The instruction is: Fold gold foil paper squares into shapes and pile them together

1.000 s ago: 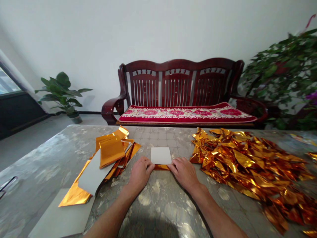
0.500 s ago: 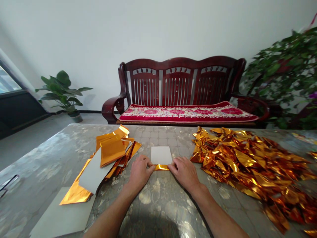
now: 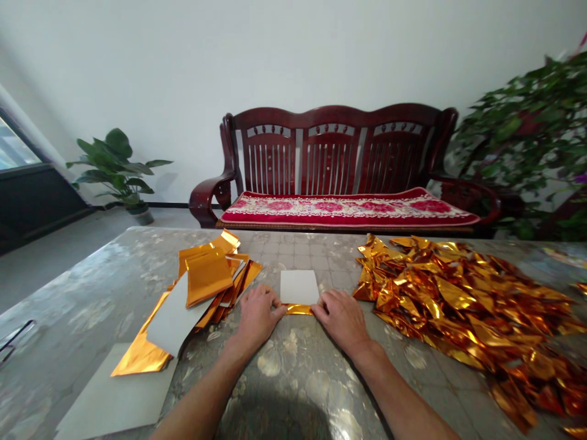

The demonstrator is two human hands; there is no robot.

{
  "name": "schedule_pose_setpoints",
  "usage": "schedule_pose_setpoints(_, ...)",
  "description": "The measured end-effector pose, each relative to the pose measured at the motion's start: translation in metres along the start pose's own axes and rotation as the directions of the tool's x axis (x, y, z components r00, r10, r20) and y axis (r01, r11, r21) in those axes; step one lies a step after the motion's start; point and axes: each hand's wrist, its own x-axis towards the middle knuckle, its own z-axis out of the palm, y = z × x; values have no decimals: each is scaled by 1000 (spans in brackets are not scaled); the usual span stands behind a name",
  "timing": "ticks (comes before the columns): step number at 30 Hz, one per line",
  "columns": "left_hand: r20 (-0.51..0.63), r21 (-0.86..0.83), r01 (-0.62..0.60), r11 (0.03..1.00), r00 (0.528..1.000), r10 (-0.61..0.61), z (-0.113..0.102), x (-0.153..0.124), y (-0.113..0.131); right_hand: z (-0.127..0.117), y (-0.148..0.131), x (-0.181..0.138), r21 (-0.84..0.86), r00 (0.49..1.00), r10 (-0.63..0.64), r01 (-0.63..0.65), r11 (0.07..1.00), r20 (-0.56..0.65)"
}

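A small sheet of foil paper (image 3: 299, 287) lies white side up on the table in front of me. Its near edge is turned over into a narrow gold strip. My left hand (image 3: 261, 311) pinches the left end of that strip, fingers curled and thumb pressed along it. At the right end, my right hand (image 3: 340, 316) grips the strip the same way. To the left is a loose stack of gold foil paper (image 3: 208, 278), some sheets white side up. A large heap of folded gold foil pieces (image 3: 440, 299) spreads over the right side.
The table (image 3: 293, 379) has a shiny patterned cover. A pale flat sheet (image 3: 119, 397) lies at the near left, and a thin dark object (image 3: 18, 339) by the left edge. Beyond stand a wooden bench (image 3: 328, 153), a potted plant (image 3: 119, 171) and leafy greenery (image 3: 532, 140).
Almost nothing differs. Both hands stay at the ends of the gold strip, and the view has shifted very slightly.
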Motion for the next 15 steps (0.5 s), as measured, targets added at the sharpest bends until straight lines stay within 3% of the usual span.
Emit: schedule_pose_setpoints(15, -47, 86, -16, 996, 999, 20, -1, -4, 6, -1, -1, 0, -35, 1000, -1, 1, 999, 4)
